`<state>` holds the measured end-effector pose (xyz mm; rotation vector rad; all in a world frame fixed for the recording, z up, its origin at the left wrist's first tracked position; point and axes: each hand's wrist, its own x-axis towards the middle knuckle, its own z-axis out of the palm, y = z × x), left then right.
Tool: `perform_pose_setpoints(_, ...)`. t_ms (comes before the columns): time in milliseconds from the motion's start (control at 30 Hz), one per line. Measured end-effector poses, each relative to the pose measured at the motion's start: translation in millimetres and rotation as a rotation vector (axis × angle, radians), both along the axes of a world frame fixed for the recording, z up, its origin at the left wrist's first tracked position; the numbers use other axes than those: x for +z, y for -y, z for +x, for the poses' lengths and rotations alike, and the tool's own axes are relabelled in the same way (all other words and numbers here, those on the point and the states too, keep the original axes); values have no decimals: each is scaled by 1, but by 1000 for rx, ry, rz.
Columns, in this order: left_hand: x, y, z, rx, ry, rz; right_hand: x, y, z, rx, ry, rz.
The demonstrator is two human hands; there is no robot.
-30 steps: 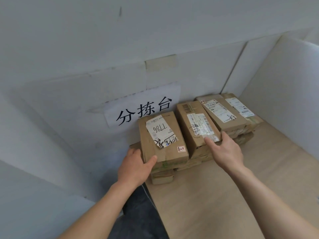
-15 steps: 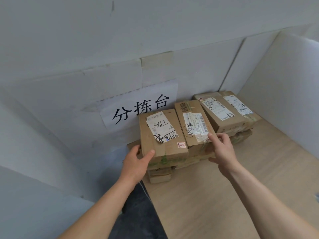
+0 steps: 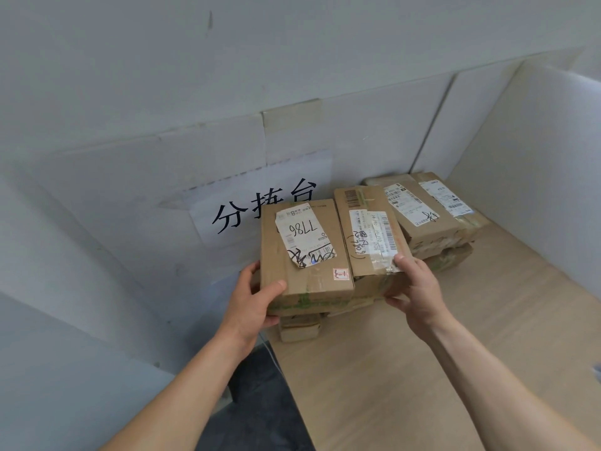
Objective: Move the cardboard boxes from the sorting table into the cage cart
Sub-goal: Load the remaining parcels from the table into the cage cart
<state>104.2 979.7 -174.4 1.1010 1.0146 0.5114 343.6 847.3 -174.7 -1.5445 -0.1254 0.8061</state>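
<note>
Now, left hand [image 3: 257, 301]: is gripping the near left corner of the 7786 box [image 3: 305, 249], with the thumb lying on the top face and the fingers curling round the left side.
Right hand [image 3: 414, 288]: is pinching the near right corner of the barcode box [image 3: 370, 236], with the thumb pressing on the taped top and the fingers tucking underneath.
Held pair: two boxes are sitting side by side and touching, over the far left corner of the sorting table [image 3: 422, 369]. Whether they are clear of what lies beneath cannot be told.
Lower box [image 3: 299, 327]: one is peeking out under the pair's near left end, at the table's left edge.
Back boxes [image 3: 419, 216]: two labelled tops are lying side by side along the far edge, just right of the held pair. Crushed boxes are sitting beneath them, too hidden to count.
Count: four top boxes are showing, and two hands are holding one box each.
Edges: a white back panel [image 3: 374, 135] bearing a paper sign [image 3: 234, 219] is standing along the far edge. A white side panel [image 3: 536, 174] is closing the right edge. A dark gap [image 3: 253, 385] is running beside the left edge.
Open room: brown tabletop is stretching from the boxes towards the person.
</note>
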Motion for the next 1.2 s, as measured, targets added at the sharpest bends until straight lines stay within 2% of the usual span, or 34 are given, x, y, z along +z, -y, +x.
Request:
perform_pose_setpoints(267, 6, 19, -11, 12, 49, -14, 9, 24, -6, 103, -82, 138)
perform_pose_setpoints(567, 25, 58, -29, 48, 89, 27, 22, 59, -20, 110, -63, 289)
perform_pose_setpoints(900, 47, 104, -72, 117, 150, 104, 54, 107, -63, 148, 94, 305)
perform_pose_setpoints(1200, 59, 142, -129, 102, 234, 160, 80, 159, -121, 72, 234, 346)
